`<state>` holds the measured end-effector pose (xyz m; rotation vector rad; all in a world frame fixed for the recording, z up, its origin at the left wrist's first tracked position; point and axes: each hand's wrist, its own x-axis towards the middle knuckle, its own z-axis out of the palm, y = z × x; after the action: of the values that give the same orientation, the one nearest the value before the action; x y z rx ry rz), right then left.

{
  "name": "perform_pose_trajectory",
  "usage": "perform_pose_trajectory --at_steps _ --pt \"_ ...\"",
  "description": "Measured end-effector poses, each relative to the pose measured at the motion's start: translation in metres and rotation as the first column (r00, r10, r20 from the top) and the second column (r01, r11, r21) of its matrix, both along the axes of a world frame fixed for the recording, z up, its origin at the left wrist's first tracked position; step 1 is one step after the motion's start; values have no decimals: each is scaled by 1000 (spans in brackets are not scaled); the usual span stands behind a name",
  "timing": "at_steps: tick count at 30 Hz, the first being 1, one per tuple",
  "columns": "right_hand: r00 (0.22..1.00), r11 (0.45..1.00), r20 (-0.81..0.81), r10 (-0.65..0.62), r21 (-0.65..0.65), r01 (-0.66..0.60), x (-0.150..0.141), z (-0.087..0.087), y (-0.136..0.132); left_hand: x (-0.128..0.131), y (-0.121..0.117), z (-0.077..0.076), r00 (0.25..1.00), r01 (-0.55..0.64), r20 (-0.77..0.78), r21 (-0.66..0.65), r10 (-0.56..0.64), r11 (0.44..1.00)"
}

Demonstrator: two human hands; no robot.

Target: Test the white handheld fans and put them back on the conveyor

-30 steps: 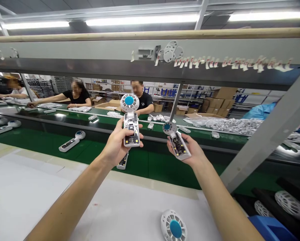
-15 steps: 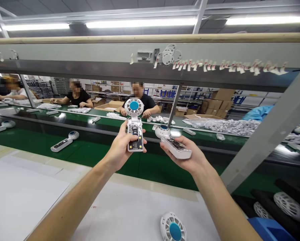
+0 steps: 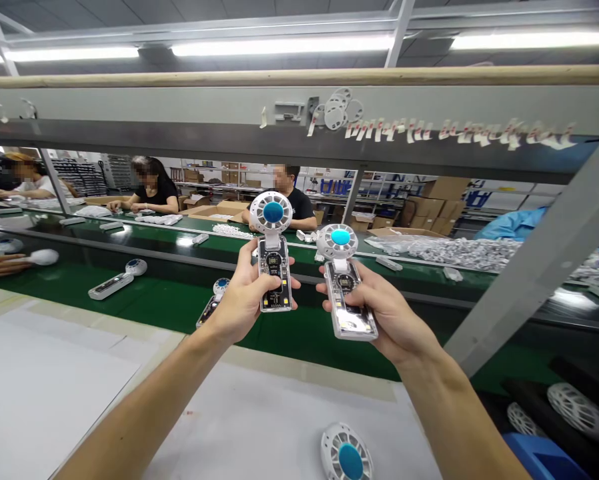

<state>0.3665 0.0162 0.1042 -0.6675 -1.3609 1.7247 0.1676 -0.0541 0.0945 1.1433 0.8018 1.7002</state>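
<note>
My left hand (image 3: 244, 290) is closed around a handheld fan (image 3: 274, 250), held upright. Its round white head has a blue centre, and its clear handle shows a black circuit board. To the right, my right hand (image 3: 387, 307) grips a second handheld fan (image 3: 340, 241) of the same kind, tilted slightly, with light glinting off its lower handle. Both thumbs rest on the handle fronts. A loose white fan head (image 3: 348, 453) with a blue centre lies on the white worktop (image 3: 259, 413) below.
On the green conveyor (image 3: 164, 313) lie a fan (image 3: 118, 280) and another fan (image 3: 214, 299), partly behind my left forearm. A co-worker's hand (image 3: 4, 267) reaches in at far left. A slanted metal post (image 3: 524, 273) and blue bin (image 3: 544, 460) stand right. People sit across the line.
My right hand has turned its fan upright, front facing me. Another fan has appeared beside my left forearm. A co-worker's hand has entered at the left, and the conveyor fan has shifted left.
</note>
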Motion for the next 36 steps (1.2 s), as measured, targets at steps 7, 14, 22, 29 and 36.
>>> perform_pose_trajectory --at_steps 7,14,22,29,36 --pt "998 960 -41 45 278 -32 -4 -8 -3 5 -7 4 995 100 -21 -6 -100 995" --pt "996 941 -55 65 335 -43 -8 -11 -7 10 -12 4 991 132 -37 -5 -132 991" --pt "988 921 -101 115 383 -68 -8 -14 -6 8 -12 1 985 167 -44 30 -165 986" --pt "991 927 -94 98 371 -56 -8 -16 -5 8 -9 0 980 197 -35 44 -196 979" --pt "992 934 -97 78 355 -39 -8 -13 -4 6 -12 0 982 189 -19 46 -188 981"
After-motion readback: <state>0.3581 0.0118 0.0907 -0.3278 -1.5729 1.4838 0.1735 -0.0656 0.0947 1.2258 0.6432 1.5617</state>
